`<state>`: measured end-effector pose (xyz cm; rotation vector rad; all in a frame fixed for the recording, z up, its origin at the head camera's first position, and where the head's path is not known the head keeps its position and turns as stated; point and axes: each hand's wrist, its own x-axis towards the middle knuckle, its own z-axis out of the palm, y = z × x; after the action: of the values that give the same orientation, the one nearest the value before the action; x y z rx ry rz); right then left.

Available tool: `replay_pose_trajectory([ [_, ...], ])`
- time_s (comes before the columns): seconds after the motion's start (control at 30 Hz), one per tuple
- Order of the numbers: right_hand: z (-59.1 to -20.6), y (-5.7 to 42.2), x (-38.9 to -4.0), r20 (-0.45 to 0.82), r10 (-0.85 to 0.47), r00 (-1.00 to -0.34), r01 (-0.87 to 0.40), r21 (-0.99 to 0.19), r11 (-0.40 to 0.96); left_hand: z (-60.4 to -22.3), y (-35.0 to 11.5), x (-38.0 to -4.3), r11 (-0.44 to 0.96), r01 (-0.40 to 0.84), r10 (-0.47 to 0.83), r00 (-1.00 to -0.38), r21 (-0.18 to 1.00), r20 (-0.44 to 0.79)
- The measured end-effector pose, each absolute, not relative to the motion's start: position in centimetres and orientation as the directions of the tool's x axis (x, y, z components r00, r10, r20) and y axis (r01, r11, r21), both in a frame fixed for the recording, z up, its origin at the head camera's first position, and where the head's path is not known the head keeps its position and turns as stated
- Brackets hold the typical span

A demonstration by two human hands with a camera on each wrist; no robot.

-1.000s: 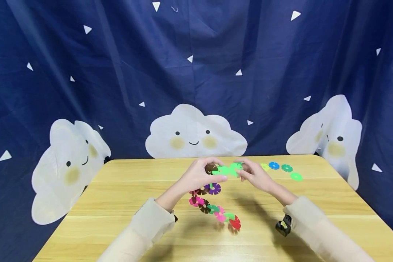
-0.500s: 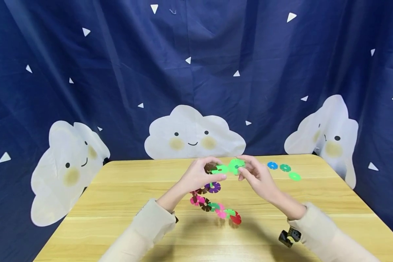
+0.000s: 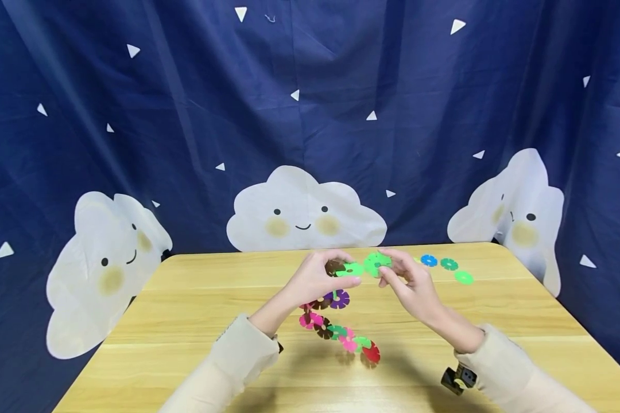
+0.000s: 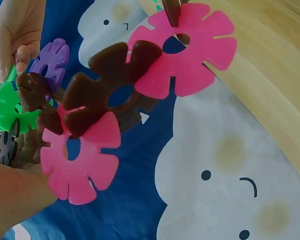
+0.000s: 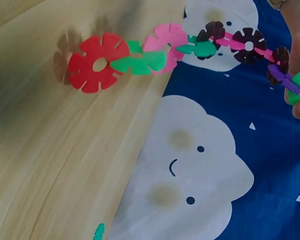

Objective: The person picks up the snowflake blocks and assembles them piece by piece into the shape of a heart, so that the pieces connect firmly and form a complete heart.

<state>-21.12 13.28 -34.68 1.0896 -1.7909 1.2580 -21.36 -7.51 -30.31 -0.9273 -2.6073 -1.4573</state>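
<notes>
In the head view my left hand (image 3: 317,276) pinches one end of a chain of slotted plastic snowflake discs, by a brown disc (image 3: 334,267) and a light green disc (image 3: 351,269). From there the chain curves down through purple (image 3: 340,299), brown and pink discs to a red disc (image 3: 371,352) low over the table. My right hand (image 3: 415,284) pinches another bright green disc (image 3: 374,265) between thumb and fingers. A narrow gap separates the two green discs. The left wrist view shows pink (image 4: 80,170) and brown chain discs up close.
Loose discs lie at the back right of the wooden table (image 3: 186,321): blue (image 3: 429,260), dark green (image 3: 449,264) and light green (image 3: 464,277). A sliver of yellow (image 3: 417,260) shows beside my right hand. A dark blue curtain (image 3: 310,115) with white clouds hangs behind.
My right hand has drawn slightly right and turned, so its green disc, which earlier met the left one, now stands a little apart. My left hand and the chain have barely moved.
</notes>
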Motion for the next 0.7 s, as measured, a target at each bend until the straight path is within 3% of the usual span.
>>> replay_pose_trajectory([
  [0.2, -34.9, 13.26, -21.16, 0.897, -0.246, -0.367, -0.926, -0.329, 0.183, -30.4, -7.63, -21.35, 0.391, 0.491, 0.478, -0.831, 0.779, 0.284],
  [0.7, -35.06, 12.87, -20.74, 0.918, -0.224, -0.328, -0.94, -0.294, 0.174, -30.35, -7.2, -20.92, 0.388, 0.495, 0.492, -0.825, 0.778, 0.279],
])
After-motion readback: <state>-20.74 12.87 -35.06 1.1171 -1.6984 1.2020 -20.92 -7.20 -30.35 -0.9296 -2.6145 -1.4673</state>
